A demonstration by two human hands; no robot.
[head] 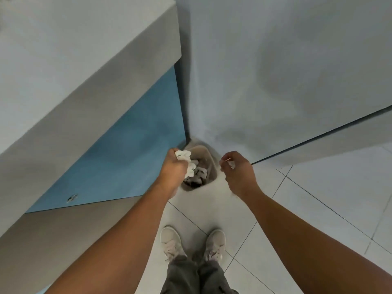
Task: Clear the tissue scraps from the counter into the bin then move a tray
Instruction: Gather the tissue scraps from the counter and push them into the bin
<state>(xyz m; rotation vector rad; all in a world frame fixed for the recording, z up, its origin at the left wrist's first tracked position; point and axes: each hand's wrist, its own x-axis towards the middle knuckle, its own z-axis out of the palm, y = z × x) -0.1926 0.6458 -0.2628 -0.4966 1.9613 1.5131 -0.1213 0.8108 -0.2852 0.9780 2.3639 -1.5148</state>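
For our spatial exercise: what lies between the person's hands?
Head view: the open bin on the floor, tissue scraps inside, lies between the left hand gripping a tissue wad and the right hand pinching a scrap.

Camera: one head-worn wide-angle view is recording.
Facing: it is looking forward and steeply down into the corner holding the bin [200, 149].
Nearness: the bin is showing small, near mid-frame.
Height: it is sitting well above the floor [318, 198]; the shoes [170, 240] are showing directly below.
Edges: the counter [63, 49] is leaning in at left; the wall [275, 60] is filling the upper right.
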